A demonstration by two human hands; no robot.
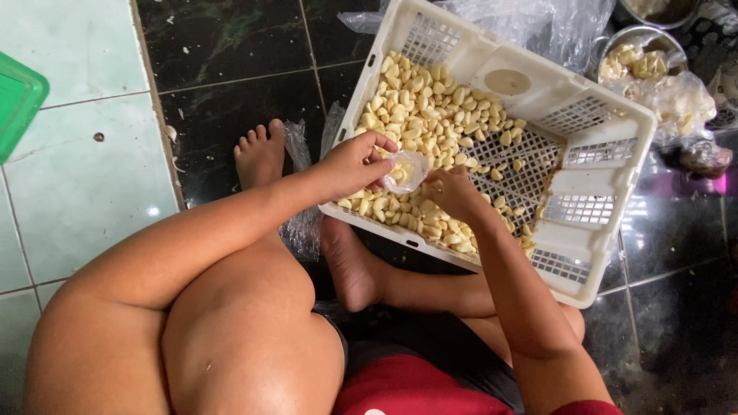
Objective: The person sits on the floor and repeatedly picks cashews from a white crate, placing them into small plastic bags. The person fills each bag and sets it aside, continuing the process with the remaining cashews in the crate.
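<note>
A white plastic crate (592, 253) lies tilted on the dark floor, with a heap of peeled garlic cloves (430, 107) inside. My left hand (354, 163) holds a small clear plastic bag (407, 170) over the crate's near side; a few cloves show through the bag. My right hand (453, 192) is just right of the bag, fingers curled down among the cloves. Whether it grips any clove is hidden.
I sit on the floor with bare legs; one foot (260, 154) lies left of the crate. Clear plastic sheets (304, 223) lie under the crate. A metal bowl of garlic (638, 54) and bagged garlic (680, 100) sit at top right. A green lid (15, 100) is at the left edge.
</note>
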